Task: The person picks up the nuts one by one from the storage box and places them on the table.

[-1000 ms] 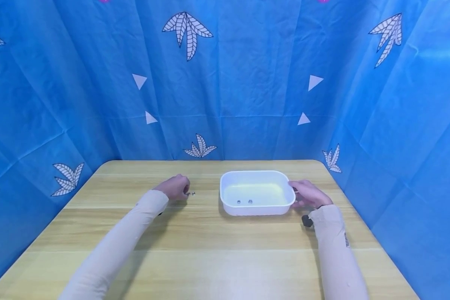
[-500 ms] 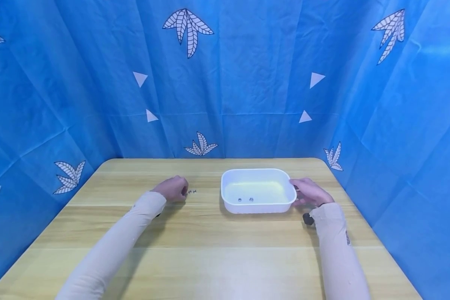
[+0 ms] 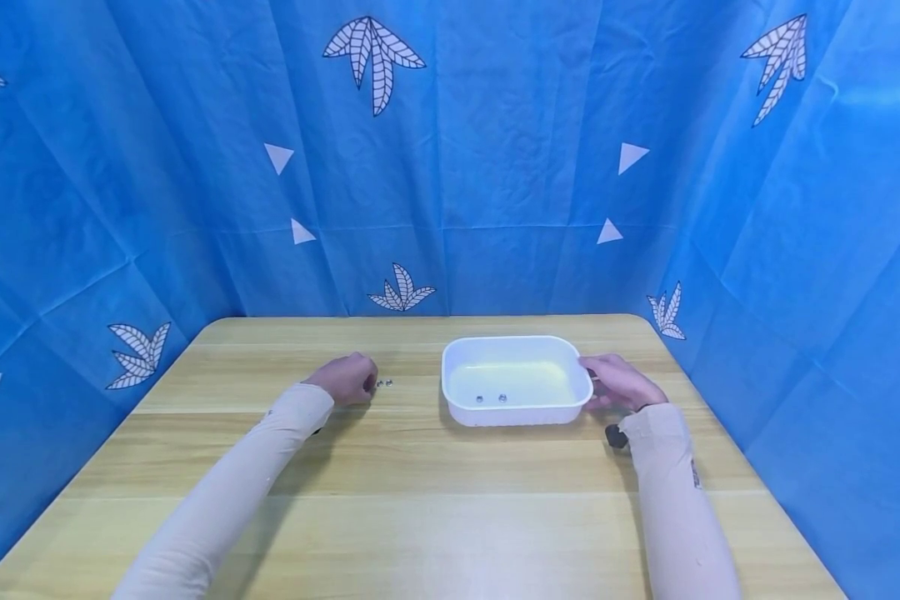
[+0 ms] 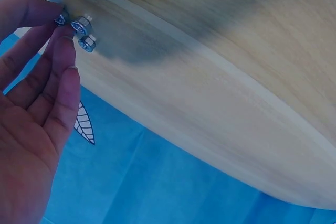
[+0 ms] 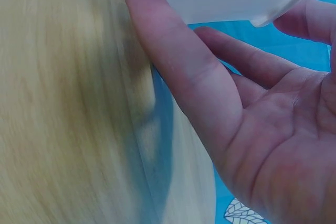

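In the left wrist view my left hand (image 4: 31, 87) pinches a small metal flange nut (image 4: 62, 17) between thumb and forefinger, close to the tabletop. Right beside the fingertips lie a second nut (image 4: 81, 24) and a third nut (image 4: 87, 43); the head view shows these two on the wood. My right hand (image 3: 619, 385) holds the right end of a white plastic basin (image 3: 517, 417), one fingertip over the rim and other fingers against the outer wall. Two more nuts (image 3: 502, 398) lie on the basin floor near its front left.
The light wooden table (image 3: 435, 517) has rounded far corners. A blue curtain (image 3: 510, 167) with leaf prints hangs behind it and along both sides. Dark bands sit at both wrists, the right wristband (image 3: 617, 437) showing more.
My left hand has drawn slightly left, so both loose nuts now show separate from its fingers in the head view. The right hand stays on the basin; the head view shifts slightly.
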A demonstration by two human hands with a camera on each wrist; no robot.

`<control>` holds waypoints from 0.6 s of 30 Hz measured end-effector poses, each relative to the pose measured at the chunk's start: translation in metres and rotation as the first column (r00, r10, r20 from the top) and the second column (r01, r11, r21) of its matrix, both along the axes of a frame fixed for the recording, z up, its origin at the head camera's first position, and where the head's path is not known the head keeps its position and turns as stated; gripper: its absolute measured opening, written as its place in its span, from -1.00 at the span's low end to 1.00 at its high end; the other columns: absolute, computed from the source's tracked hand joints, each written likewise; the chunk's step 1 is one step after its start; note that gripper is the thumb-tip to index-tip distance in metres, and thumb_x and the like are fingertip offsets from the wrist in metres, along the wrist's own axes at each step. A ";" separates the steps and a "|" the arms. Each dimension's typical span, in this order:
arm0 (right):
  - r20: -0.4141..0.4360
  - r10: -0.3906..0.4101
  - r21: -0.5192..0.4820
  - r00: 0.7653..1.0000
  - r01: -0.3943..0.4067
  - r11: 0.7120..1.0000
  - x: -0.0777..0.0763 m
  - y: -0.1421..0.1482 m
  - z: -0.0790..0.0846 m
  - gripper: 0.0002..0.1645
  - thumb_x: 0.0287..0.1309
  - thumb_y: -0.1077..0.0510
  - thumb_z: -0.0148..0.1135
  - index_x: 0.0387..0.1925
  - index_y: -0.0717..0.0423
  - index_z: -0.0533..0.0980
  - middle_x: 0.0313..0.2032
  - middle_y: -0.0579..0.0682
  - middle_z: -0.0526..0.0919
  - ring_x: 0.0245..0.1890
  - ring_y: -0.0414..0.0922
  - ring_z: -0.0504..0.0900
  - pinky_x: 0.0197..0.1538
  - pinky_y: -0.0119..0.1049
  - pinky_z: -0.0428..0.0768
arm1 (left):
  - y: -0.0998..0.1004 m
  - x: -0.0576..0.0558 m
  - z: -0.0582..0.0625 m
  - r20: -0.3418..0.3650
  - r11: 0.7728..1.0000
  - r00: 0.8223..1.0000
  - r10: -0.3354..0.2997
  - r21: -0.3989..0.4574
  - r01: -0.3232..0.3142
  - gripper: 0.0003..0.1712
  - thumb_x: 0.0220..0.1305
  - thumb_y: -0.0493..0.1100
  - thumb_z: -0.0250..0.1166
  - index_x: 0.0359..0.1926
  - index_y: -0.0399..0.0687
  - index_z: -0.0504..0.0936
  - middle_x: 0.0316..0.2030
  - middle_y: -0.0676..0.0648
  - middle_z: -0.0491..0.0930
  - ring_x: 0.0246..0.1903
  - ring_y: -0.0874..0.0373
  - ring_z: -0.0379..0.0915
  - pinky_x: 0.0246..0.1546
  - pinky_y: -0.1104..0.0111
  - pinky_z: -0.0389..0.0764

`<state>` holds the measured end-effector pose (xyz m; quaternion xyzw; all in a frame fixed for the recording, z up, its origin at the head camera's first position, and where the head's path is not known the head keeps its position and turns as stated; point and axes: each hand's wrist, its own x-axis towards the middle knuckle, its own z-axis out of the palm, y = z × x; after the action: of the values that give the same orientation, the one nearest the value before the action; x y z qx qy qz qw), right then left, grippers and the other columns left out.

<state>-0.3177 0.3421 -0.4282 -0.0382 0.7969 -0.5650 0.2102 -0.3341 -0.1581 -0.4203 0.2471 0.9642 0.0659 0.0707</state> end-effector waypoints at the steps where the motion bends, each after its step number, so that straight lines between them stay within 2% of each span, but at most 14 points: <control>1: -0.001 0.002 -0.003 1.000 -0.002 1.000 0.000 0.000 0.000 -0.33 0.63 -0.06 -0.19 0.43 0.37 0.30 0.11 0.13 0.62 -0.05 -0.13 0.71 0.11 -0.06 0.74 | 0.000 0.000 0.000 0.000 1.000 1.000 0.000 -0.002 0.000 -0.94 0.15 -0.32 0.43 -0.33 -0.11 0.76 -0.38 -0.02 0.73 -0.43 0.20 0.56 -0.32 0.36 0.66; 6: 0.000 -0.006 -0.024 1.000 0.006 1.000 -0.001 0.001 -0.002 -0.34 0.63 -0.06 -0.19 0.41 0.38 0.31 0.04 0.07 0.63 -0.07 -0.13 0.72 0.07 -0.09 0.75 | 0.000 0.001 0.001 -0.007 1.000 1.000 0.003 -0.004 -0.003 -0.92 0.15 -0.33 0.43 -0.31 -0.11 0.78 -0.34 -0.04 0.75 -0.38 0.19 0.61 -0.25 0.33 0.70; 12: 0.012 -0.008 -0.038 1.000 0.009 0.999 -0.002 0.000 -0.004 -0.33 0.62 -0.08 -0.16 0.41 0.38 0.31 0.05 0.06 0.64 -0.06 -0.13 0.73 0.07 -0.10 0.75 | -0.006 -0.001 0.002 0.001 1.000 1.000 0.021 0.001 -0.021 -0.87 0.16 -0.28 0.45 -0.23 -0.10 0.78 -0.24 -0.06 0.75 -0.26 0.12 0.65 -0.14 0.23 0.73; 18: 0.000 0.007 -0.030 1.000 -0.007 1.000 -0.001 0.001 -0.002 -0.34 0.62 -0.07 -0.17 0.40 0.38 0.32 0.02 0.06 0.65 -0.06 -0.13 0.72 0.06 -0.11 0.75 | -0.013 -0.004 0.018 -0.028 0.998 0.998 0.049 0.038 -0.048 -0.79 0.21 -0.30 0.42 -0.11 -0.18 0.77 -0.16 -0.11 0.76 -0.12 0.00 0.67 0.01 0.08 0.71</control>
<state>-0.3183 0.3429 -0.4304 -0.0438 0.7883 -0.5761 0.2117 -0.3377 -0.1709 -0.4025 0.2260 0.9694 0.0819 0.0505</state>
